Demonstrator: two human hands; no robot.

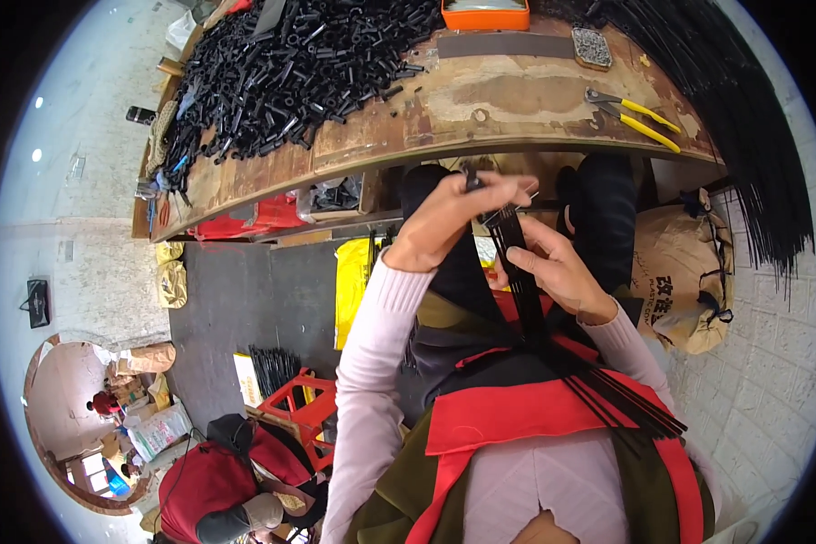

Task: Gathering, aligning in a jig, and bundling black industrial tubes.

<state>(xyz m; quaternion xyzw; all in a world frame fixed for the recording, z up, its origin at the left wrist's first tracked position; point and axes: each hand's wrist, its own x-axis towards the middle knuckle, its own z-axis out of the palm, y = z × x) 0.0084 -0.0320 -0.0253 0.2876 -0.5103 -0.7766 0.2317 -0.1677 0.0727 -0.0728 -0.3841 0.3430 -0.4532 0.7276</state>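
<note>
Rods: thin black bundle, light, springy, slippery prob. R hand wraps bundle near top; L hand pinches small black piece above rods. Best hold: near top.

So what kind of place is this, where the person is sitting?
Most likely a small workshop where parts are put together by hand. A worn wooden workbench holds a big heap of short black tubes and yellow-handled pliers, and both hands grip a bundle of thin black rods.
</note>
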